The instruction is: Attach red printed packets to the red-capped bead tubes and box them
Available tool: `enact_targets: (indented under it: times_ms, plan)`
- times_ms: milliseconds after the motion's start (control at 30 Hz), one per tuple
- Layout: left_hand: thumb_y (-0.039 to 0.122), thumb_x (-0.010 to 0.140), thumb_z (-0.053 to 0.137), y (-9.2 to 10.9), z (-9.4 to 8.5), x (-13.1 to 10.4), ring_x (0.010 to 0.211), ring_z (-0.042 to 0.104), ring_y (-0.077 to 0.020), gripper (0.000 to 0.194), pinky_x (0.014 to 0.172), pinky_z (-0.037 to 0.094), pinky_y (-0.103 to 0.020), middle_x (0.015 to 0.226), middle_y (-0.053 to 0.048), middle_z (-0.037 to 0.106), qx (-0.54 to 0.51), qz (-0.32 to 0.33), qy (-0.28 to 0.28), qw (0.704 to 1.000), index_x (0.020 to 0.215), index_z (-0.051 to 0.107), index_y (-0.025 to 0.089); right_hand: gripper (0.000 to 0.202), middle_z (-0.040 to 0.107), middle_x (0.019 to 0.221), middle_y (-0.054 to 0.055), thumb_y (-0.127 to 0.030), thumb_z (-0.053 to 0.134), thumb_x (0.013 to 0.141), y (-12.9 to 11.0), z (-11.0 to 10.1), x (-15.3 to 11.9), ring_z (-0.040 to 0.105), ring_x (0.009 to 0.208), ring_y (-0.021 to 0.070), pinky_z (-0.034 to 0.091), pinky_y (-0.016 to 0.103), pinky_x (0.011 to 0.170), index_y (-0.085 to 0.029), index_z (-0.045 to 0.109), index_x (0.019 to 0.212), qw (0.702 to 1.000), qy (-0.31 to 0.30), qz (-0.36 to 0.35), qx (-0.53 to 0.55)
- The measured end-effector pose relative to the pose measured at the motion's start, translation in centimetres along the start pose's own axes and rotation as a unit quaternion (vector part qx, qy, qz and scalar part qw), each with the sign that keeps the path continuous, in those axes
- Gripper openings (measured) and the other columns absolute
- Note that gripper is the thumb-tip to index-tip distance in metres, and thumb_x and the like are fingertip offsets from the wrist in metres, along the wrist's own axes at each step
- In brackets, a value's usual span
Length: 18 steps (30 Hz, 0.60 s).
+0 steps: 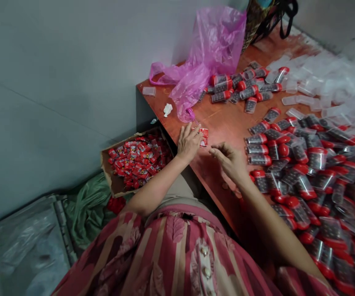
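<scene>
My left hand (189, 142), fingers spread, lies over the red card (205, 138)'s left side; my right hand (228, 161), whose closure I can't tell, is just right.

A red printed piece (205, 137) lies partly covered on the tabletop (226, 119).

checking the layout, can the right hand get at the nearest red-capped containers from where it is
Probably yes: the right hand is close beside the nearest red-capped containers, and no visible obstacle stands between them on the table, though whether it already holds something is unclear.
</scene>
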<state>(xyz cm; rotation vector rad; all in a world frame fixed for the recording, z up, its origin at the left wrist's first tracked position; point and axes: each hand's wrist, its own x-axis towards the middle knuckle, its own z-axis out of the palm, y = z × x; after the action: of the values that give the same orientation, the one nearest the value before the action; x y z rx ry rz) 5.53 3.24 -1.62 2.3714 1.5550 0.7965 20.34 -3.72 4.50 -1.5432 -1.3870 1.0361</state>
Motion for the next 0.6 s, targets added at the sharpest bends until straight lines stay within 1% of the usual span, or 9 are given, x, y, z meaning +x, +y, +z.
enact_targets:
  times_ms: [133,233,300,333,400,467,533,567,600]
  plan:
    - [0.02,0.086,0.052,0.0,-0.2,0.2,0.135,0.038,-0.0234,0.018,0.115,0.019,-0.051,0.124,-0.006,0.062,-0.138,-0.017,0.027,0.99,0.09,0.07,0.022,0.029,0.064,0.07,0.001,-0.045,0.063,0.077,0.4,0.2,2.3,0.058,0.064,0.0144,0.046,0.028,0.062,-0.016,0.064,0.081,1.0,0.023,-0.007,-0.015]
    - [0.018,0.083,0.055,0.5,-0.9,0.0,0.135,0.038,-0.0226,0.015,0.115,0.015,-0.051,0.122,-0.005,0.063,-0.268,-0.049,0.05,0.961,0.079,0.069,0.022,0.034,0.067,0.078,0.003,-0.049,0.064,0.075,0.5,0.7,3.0,0.06,0.071,0.0155,0.048,0.031,0.069,-0.017,0.064,0.086,0.998,0.07,-0.007,0.005]
    - [0.02,0.082,0.057,1.3,-1.8,-0.4,0.135,0.037,-0.022,0.013,0.116,0.013,-0.051,0.123,-0.004,0.063,-0.334,-0.066,0.059,0.938,0.078,0.068,0.024,0.041,0.068,0.085,0.004,-0.05,0.069,0.069,0.6,1.1,3.1,0.062,0.078,0.0161,0.049,0.032,0.075,-0.017,0.062,0.092,0.995,0.09,0.002,0.052]
    - [0.02,0.082,0.058,1.7,-2.2,-0.5,0.136,0.037,-0.0218,0.011,0.116,0.013,-0.051,0.124,-0.004,0.062,-0.355,-0.069,0.059,0.93,0.079,0.068,0.024,0.045,0.068,0.086,0.003,-0.049,0.072,0.066,0.5,1.3,3.2,0.062,0.078,0.0159,0.049,0.031,0.075,-0.017,0.061,0.095,0.992,0.085,0.015,0.091]
    - [0.023,0.082,0.059,2.4,-3.2,-0.8,0.137,0.035,-0.0213,0.01,0.115,0.015,-0.049,0.127,-0.004,0.06,-0.378,-0.063,0.057,0.922,0.082,0.068,0.024,0.049,0.067,0.076,0.0,-0.045,0.075,0.06,0.3,1.4,3.3,0.062,0.07,0.014,0.049,0.029,0.069,-0.018,0.058,0.097,0.982,0.069,0.046,0.17]
    - [0.027,0.08,0.062,2.9,-4.2,-1.1,0.136,0.036,-0.0216,0.01,0.114,0.021,-0.046,0.129,-0.005,0.058,-0.399,-0.07,0.059,0.912,0.087,0.068,0.024,0.049,0.063,0.066,-0.005,-0.04,0.076,0.06,0.0,1.2,3.4,0.058,0.059,0.0111,0.047,0.026,0.062,-0.018,0.056,0.098,0.971,0.072,0.059,0.219]
    - [0.029,0.074,0.069,2.9,-4.8,-1.3,0.128,0.046,-0.0236,0.016,0.11,0.032,-0.04,0.125,-0.006,0.061,-0.446,-0.133,0.066,0.883,0.089,0.068,0.022,0.047,0.061,0.061,-0.007,-0.036,0.076,0.06,-0.5,0.8,3.4,0.055,0.054,0.0091,0.044,0.024,0.058,-0.019,0.056,0.098,0.967,0.071,0.055,0.238]
    - [0.03,0.071,0.072,2.8,-5.0,-1.3,0.119,0.054,-0.0245,0.018,0.104,0.039,-0.038,0.116,-0.006,0.065,-0.479,-0.186,0.06,0.856,0.085,0.067,0.021,0.047,0.06,0.061,-0.007,-0.035,0.076,0.059,-0.7,0.5,3.4,0.054,0.054,0.0087,0.043,0.023,0.058,-0.019,0.056,0.098,0.967,0.057,0.055,0.244]
    - [0.031,0.068,0.075,2.7,-5.0,-1.4,0.108,0.061,-0.0247,0.019,0.097,0.045,-0.037,0.102,-0.006,0.069,-0.519,-0.24,0.034,0.819,0.079,0.066,0.018,0.047,0.06,0.061,-0.007,-0.034,0.077,0.059,-0.8,0.3,3.5,0.054,0.053,0.0084,0.043,0.023,0.057,-0.018,0.056,0.098,0.967,0.035,0.057,0.247]
